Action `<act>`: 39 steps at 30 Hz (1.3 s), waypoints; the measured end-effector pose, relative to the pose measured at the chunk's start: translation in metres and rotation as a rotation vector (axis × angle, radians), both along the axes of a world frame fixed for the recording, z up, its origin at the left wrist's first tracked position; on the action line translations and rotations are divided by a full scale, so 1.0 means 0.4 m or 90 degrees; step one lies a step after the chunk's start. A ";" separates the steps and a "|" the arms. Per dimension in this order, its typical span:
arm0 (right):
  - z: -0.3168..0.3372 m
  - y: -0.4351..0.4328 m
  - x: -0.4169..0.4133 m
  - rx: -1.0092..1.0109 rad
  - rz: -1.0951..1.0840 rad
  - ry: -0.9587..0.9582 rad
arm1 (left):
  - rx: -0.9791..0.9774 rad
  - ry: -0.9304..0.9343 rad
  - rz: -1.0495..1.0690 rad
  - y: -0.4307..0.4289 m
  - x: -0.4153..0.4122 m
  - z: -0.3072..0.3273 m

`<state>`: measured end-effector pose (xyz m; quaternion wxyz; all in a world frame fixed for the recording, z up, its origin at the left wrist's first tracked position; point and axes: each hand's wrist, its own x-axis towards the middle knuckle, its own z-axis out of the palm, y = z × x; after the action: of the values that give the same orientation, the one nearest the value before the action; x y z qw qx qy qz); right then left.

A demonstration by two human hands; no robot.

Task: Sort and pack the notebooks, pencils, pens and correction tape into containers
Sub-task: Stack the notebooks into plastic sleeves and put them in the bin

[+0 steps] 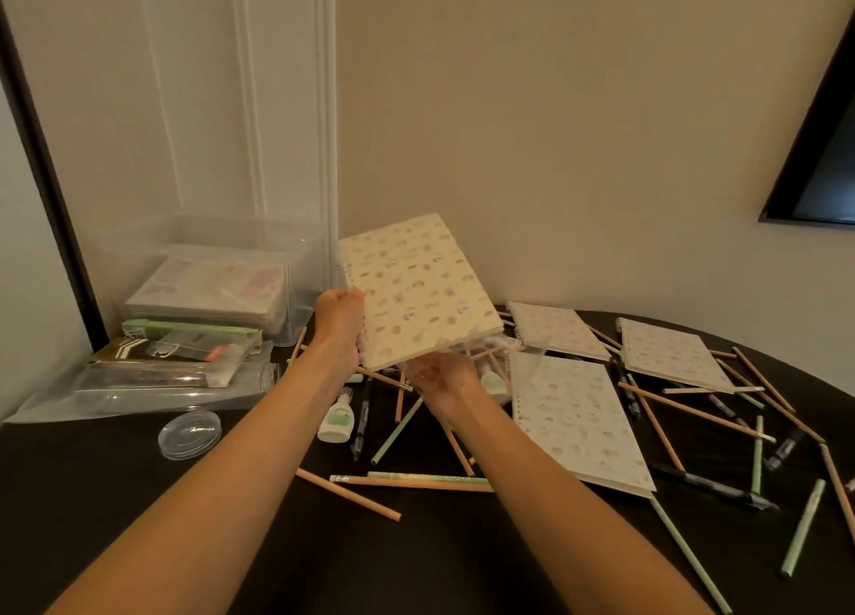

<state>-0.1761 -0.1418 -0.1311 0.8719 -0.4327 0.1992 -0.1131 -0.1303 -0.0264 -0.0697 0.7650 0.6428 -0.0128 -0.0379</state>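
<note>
A cream spiral notebook (pixel 416 290) with small printed motifs is lifted above the dark table, tilted. My left hand (pixel 340 325) grips its spiral edge and my right hand (pixel 444 378) holds its lower edge from underneath. Three similar notebooks lie flat on the table to the right: a near one (pixel 578 420), one behind it (pixel 555 330) and a far one (pixel 671 353). Wooden pencils (pixel 351 496), mint-green pens (pixel 428 477), black pens (pixel 715 485) and a correction tape (pixel 337 420) are scattered around them. A clear plastic box (pixel 217 272) at the left holds stacked notebooks.
In front of the clear box lie a green-edged pack (pixel 189 327), clear packaging (pixel 139 383) and a round clear lid (pixel 189 434). The wall stands close behind the table (pixel 139 522). A dark framed panel (pixel 823 151) hangs at the upper right.
</note>
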 end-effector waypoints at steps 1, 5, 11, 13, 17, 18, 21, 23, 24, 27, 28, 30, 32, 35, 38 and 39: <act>0.009 -0.001 -0.015 -0.004 0.022 0.019 | 0.028 -0.008 -0.004 0.005 -0.001 0.000; 0.023 -0.084 -0.054 -0.025 0.019 0.066 | 0.099 -0.037 -0.070 0.022 -0.001 -0.002; 0.088 -0.226 -0.133 -0.086 -0.025 -0.020 | 0.349 -0.189 -0.239 0.011 -0.003 0.018; 0.106 -0.251 -0.160 -0.095 0.003 -0.050 | 0.423 -0.242 -0.290 -0.008 -0.009 0.043; 0.127 -0.319 -0.222 -0.115 0.099 -0.045 | 0.550 -0.339 -0.367 -0.028 -0.013 0.105; 0.131 -0.327 -0.236 -0.178 0.136 -0.022 | 0.585 -0.353 -0.387 -0.035 -0.010 0.114; 0.137 -0.308 -0.253 -0.438 0.215 0.059 | 0.650 -0.408 -0.437 -0.072 -0.014 0.130; 0.142 -0.292 -0.253 -0.429 0.193 0.043 | 0.652 -0.461 -0.411 -0.107 -0.016 0.123; 0.142 -0.290 -0.255 -0.381 0.160 0.017 | 0.624 -0.467 -0.373 -0.121 -0.015 0.112; 0.127 -0.311 -0.263 -0.288 -0.002 0.010 | 0.494 -0.442 -0.169 -0.131 -0.005 0.069; 0.116 -0.322 -0.266 -0.249 -0.052 0.010 | 0.492 -0.436 -0.086 -0.127 -0.003 0.055; 0.084 -0.352 -0.269 -0.115 -0.138 -0.013 | 0.550 -0.403 0.002 -0.116 -0.001 0.020; 0.060 -0.384 -0.284 -0.001 -0.177 0.009 | 0.659 -0.367 -0.055 -0.111 -0.006 -0.022; 0.046 -0.413 -0.310 -0.005 -0.120 0.103 | 0.883 -0.341 -0.239 -0.124 -0.022 -0.095; 0.044 -0.413 -0.326 -0.051 -0.073 0.136 | 1.044 -0.343 -0.238 -0.139 -0.028 -0.157; 0.044 -0.411 -0.331 -0.061 -0.059 0.139 | 1.082 -0.349 -0.223 -0.140 -0.028 -0.172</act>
<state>-0.3083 -0.3062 -0.1136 0.8171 -0.4743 0.3070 -0.1148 -0.1415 -0.0822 -0.1385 -0.0130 0.9657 -0.2594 0.0041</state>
